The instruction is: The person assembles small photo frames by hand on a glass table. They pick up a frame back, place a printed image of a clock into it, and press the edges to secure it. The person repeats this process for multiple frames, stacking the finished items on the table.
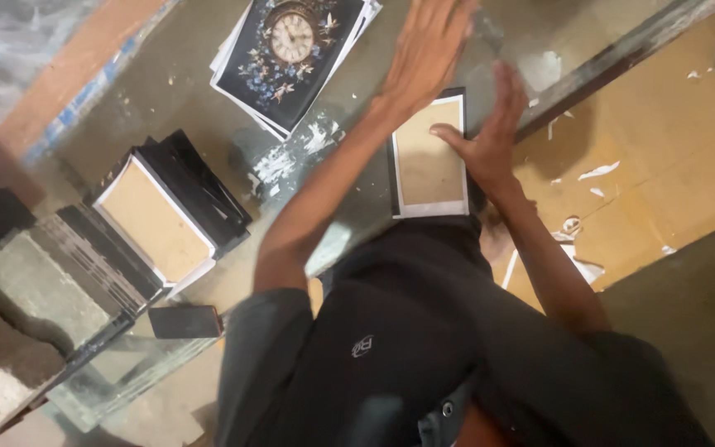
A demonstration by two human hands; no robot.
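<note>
A picture frame [428,165] lies face down on the glass table [184,83], showing a brown backing board with a white border and a dark edge. My right hand [490,136] grips its right edge, thumb across the board and fingers stretched past the top corner. My left hand [428,50] hovers flat and open just above the frame's top end, fingers apart and holding nothing, blurred by motion. My dark shirt [407,339] fills the bottom of the view.
A stack of prints [291,50] with a clock and flowers lies at the top. A pile of similar frames [159,215] sits at the left, with a black phone [185,321] below it. Paper scraps [597,172] litter the tan floor [672,141] at the right.
</note>
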